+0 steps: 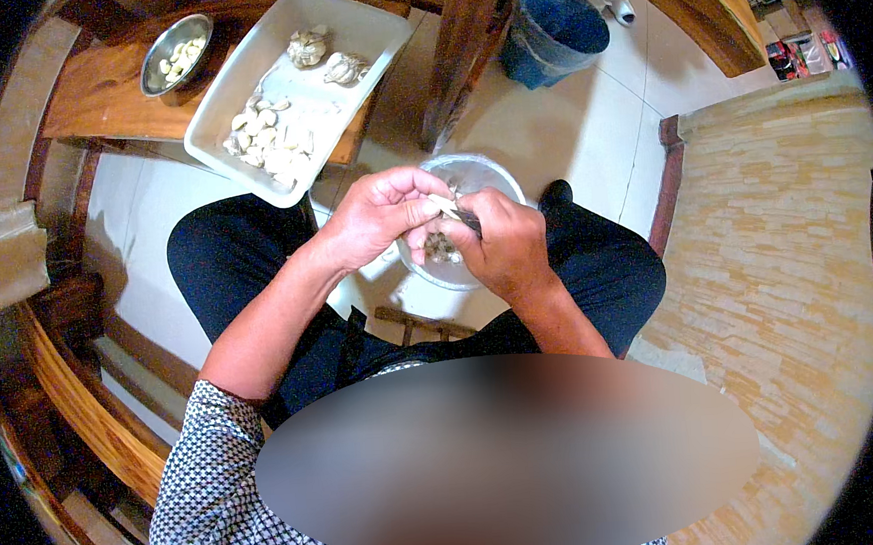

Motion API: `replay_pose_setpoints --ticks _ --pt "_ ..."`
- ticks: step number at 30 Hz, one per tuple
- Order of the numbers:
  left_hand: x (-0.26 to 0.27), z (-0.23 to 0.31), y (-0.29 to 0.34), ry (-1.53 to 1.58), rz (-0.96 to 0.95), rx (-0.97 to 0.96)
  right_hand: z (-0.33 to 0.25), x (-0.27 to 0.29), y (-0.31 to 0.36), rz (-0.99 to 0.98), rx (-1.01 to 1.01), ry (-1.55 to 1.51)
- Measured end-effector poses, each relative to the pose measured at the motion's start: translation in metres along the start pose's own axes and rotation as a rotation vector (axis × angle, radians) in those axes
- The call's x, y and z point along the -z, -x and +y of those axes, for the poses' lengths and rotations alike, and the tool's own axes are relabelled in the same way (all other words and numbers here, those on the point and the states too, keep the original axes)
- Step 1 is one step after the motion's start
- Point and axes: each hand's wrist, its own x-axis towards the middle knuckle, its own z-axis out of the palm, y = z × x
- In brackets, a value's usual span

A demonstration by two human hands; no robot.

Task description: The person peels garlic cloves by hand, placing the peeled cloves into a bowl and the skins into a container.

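Above a pale bucket (498,169) between my knees, my two hands meet. My left hand (378,211) pinches a pale garlic clove (443,205) between thumb and fingers. Closed around a small dark-bladed knife (469,222), my right hand (510,238) brings it against the clove; most of the knife is hidden by my fingers. Brownish garlic skins (441,247) show in the bucket below. Ahead on the left, a white plastic tub (210,126) contains loose unpeeled garlic cloves (266,138) and two whole bulbs, one garlic bulb (308,47) beside another garlic bulb (345,68).
A metal bowl (152,75) with peeled cloves stands on the wooden bench (96,98), left of the tub. A dark blue bin (533,57) is on the tiled floor ahead to the right, past a wooden post (459,61). A patterned panel (755,253) lies along my right.
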Motion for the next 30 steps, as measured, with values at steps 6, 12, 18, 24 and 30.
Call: replay_pose_setpoints --ticks 6,12,18,24,30 --pt "0.0 0.005 0.002 -0.15 -0.055 -0.023 -0.001 0.009 0.001 -0.051 0.016 0.047" --pt "0.0 0.001 0.001 -0.091 -0.105 -0.061 -0.006 0.015 0.0 -0.056 0.024 0.157" --pt "-0.001 0.0 0.002 -0.091 -0.109 -0.034 -0.005 0.014 0.004 -0.09 0.017 0.219" --pt "-0.001 -0.006 0.0 0.005 -0.115 -0.048 -0.009 0.018 0.006 -0.11 0.087 0.287" --pt "0.005 -0.009 -0.006 0.246 -0.157 -0.052 0.0 0.019 0.014 -0.095 0.131 0.162"
